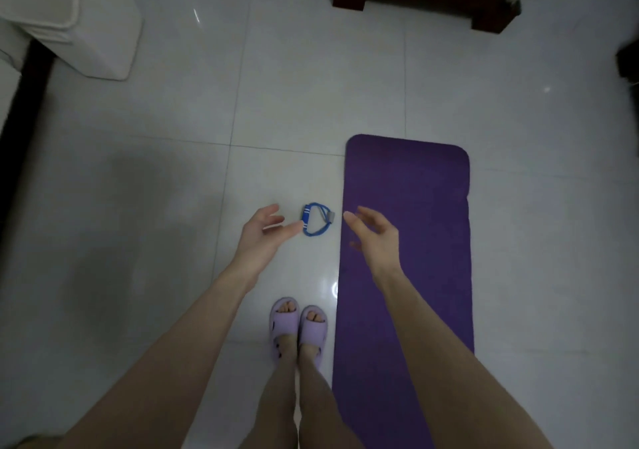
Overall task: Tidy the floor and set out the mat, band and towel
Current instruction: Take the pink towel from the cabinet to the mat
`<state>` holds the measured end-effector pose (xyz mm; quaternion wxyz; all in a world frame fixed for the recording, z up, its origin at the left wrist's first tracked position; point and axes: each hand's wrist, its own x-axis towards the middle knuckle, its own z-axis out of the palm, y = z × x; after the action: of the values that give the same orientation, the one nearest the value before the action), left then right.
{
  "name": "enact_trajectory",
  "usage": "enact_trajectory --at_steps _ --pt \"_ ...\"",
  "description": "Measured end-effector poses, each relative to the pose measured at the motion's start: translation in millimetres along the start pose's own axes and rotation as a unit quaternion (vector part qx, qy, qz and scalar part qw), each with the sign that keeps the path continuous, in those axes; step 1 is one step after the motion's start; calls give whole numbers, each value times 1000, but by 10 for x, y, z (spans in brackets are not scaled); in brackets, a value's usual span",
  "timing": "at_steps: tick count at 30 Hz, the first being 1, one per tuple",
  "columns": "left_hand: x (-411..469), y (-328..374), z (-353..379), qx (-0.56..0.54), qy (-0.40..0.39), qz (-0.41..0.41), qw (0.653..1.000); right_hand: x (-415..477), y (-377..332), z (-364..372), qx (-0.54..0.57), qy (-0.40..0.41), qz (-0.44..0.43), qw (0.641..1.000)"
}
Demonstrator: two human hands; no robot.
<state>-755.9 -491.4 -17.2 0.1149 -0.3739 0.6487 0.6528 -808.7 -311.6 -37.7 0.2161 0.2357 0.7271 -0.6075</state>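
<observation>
White tiled floor (173, 179), flat purple mat (408, 241), looped blue band (316, 220).

A purple exercise mat (408, 241) is lying unrolled flat on the white tiled floor (173, 172); a blue resistance band (317, 219) is lying looped just beside its left edge.

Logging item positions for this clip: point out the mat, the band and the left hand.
mat (425, 206): head view, bare upper part.
band (316, 219): head view, blue loop's middle.
left hand (262, 232): head view, open palm.
</observation>
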Motion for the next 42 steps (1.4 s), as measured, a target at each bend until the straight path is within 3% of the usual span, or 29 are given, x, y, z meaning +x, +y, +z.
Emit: enact_trajectory --at_steps 10,16,32,42 --pt "-1072 452 -199 -44 8 50 998 -998 -430 -99 4 -25 -58 998" --pt "-1301 475 -629 -112 53 67 990 -1270 -660 252 -20 -71 -101 992" --pt "-1062 466 -3249 -186 186 79 962 -1827 -1135 2952 -65 -202 -116 970" --pt "-640 604 -4173 -248 270 72 928 -1686 -1534 4323 -118 -282 -127 944"
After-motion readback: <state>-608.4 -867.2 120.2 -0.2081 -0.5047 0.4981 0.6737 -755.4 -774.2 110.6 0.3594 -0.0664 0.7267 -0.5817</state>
